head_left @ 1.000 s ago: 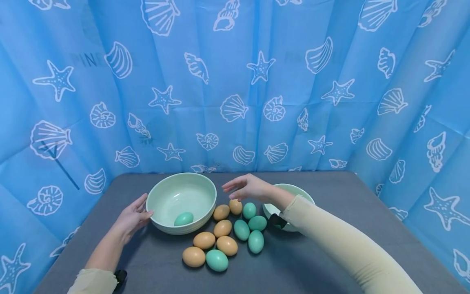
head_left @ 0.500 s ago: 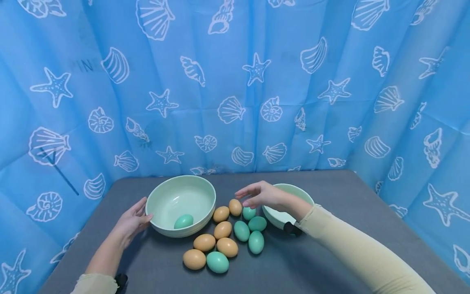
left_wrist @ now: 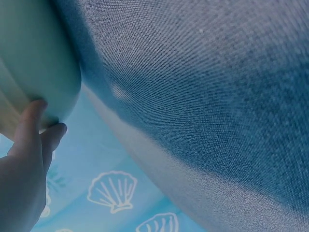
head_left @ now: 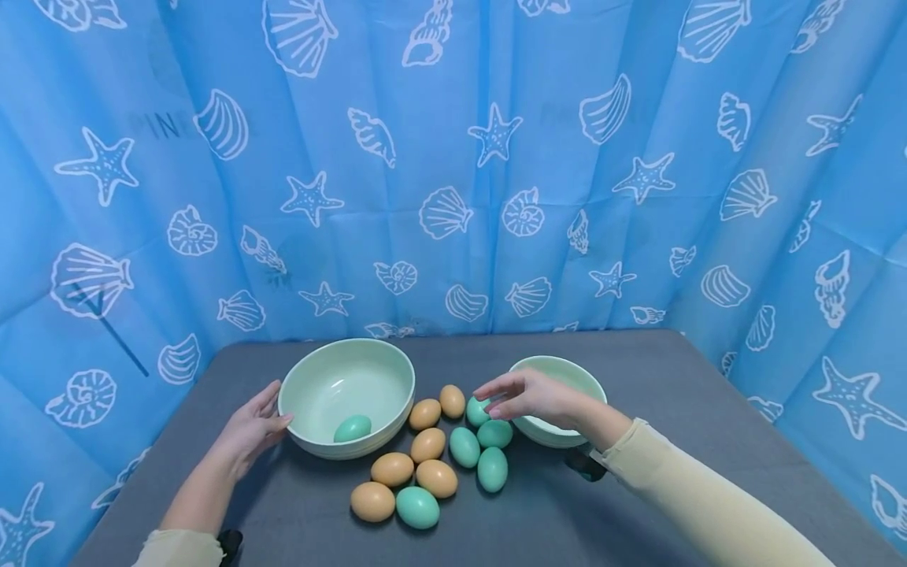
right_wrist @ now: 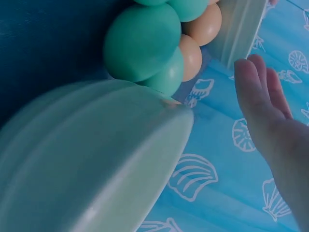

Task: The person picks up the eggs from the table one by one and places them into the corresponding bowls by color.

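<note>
Eggs (head_left: pixel 464 447), brown and green, lie on the table (head_left: pixel 283 504) between the big bowl (head_left: pixel 354 386) and the small bowl (head_left: pixel 549 435). One green egg (head_left: pixel 353 428) sits inside the big bowl. The left hand (head_left: pixel 248 429) holds the big bowl's side. The right hand (head_left: pixel 538 398), fingers loose with nothing in them, hangs near the small bowl.

The grey table (head_left: pixel 659 374) bears two bowls (head_left: pixel 368 378) (head_left: pixel 584 379) and loose eggs (head_left: pixel 427 446)

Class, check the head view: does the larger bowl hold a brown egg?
No, the one egg visible in the larger bowl is green.
</note>
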The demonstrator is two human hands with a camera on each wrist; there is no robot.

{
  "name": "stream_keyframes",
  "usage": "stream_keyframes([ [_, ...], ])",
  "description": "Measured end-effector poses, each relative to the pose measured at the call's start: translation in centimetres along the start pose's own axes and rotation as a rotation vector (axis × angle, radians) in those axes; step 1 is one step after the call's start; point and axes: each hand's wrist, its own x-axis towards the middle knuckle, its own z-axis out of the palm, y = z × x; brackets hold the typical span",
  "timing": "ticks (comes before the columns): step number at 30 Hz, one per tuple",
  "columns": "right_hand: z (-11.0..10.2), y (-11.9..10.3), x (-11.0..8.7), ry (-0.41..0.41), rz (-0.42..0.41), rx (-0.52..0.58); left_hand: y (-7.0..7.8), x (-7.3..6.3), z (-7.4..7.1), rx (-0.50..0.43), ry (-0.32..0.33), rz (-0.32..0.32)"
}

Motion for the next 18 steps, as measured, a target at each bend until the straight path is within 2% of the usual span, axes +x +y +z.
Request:
stream_keyframes([
  [11,0.5,1.6,-2.0,-0.027,-0.016,-0.021,0.2,0.0,0.1,0.015,0.025,-0.010],
  [18,1.0,2.9,-2.5,-0.056,0.004,0.019,0.1,-0.1,0.2,0.002,0.022,-0.021],
])
